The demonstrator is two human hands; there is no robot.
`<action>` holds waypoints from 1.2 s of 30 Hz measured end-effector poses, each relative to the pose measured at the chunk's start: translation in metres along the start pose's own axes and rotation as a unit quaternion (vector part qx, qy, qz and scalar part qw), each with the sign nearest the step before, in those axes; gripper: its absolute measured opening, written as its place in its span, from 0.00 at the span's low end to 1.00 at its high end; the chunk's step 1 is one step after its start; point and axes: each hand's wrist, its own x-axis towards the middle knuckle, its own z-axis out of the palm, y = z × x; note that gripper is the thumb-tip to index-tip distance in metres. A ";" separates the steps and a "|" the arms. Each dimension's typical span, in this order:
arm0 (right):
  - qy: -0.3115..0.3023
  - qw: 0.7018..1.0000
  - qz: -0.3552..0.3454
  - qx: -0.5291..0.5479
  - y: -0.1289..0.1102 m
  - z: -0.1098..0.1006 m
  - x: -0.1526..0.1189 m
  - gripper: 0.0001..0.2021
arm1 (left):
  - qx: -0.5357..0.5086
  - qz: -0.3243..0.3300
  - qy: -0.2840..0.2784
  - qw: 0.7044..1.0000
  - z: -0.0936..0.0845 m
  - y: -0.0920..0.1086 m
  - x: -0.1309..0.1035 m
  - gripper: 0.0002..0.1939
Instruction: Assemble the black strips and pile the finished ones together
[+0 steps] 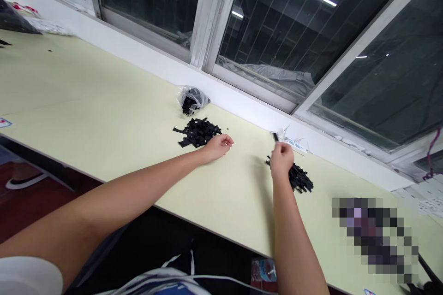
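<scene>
My right hand [281, 160] is raised with its fingers pinched on a short black fabric strip [275, 137], which sticks up past the fingertips. Below and behind that hand, a pile of black strips [301, 179] lies on the table, partly covered by the hand. Beside a second, looser pile of black strips [199, 132], my left hand [218, 147] is held low over the table. Its fingers are curled in toward the thumb, and whatever may be between them is too small to tell.
A clear plastic bag [193, 100] of black pieces stands behind the left pile. White packaging [294, 144] lies by the wall. Pixelated dark items [374, 235] are at the right of the pale table [104, 115]. Windows [263, 23] rise beyond. A bottle [263, 269] shows below the table edge.
</scene>
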 end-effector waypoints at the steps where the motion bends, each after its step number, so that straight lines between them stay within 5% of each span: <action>1: 0.061 0.997 0.043 -0.021 0.009 -0.006 0.008 0.15 | 0.009 0.009 0.000 1.000 -0.001 -0.001 0.001 0.11; 4: 0.170 0.975 0.106 -0.095 0.033 -0.019 0.019 0.11 | 0.030 0.029 -0.005 0.999 -0.001 -0.004 0.001 0.10; 8: 0.228 0.953 0.070 -0.185 0.039 -0.019 0.012 0.20 | 0.034 0.030 0.002 0.999 -0.001 -0.004 0.000 0.09; 11: 0.172 0.965 -0.009 -0.197 0.023 -0.008 0.000 0.23 | 0.033 0.025 0.012 0.999 -0.001 -0.002 -0.001 0.08; 15: 0.011 0.980 -0.142 -0.136 -0.005 0.016 -0.021 0.18 | 0.054 0.037 0.022 0.998 -0.002 -0.004 0.002 0.08; 21: -0.244 0.943 -0.227 -0.025 -0.021 0.039 -0.045 0.09 | 0.078 0.064 0.040 0.994 -0.004 -0.006 0.004 0.10; 29: -0.254 0.952 -0.171 -0.025 -0.016 0.034 -0.042 0.09 | 0.088 0.036 0.024 0.995 -0.007 -0.006 0.004 0.15; 36: -0.258 0.950 -0.175 -0.025 -0.016 0.035 -0.042 0.09 | 0.149 0.091 0.048 0.983 -0.011 -0.009 0.008 0.14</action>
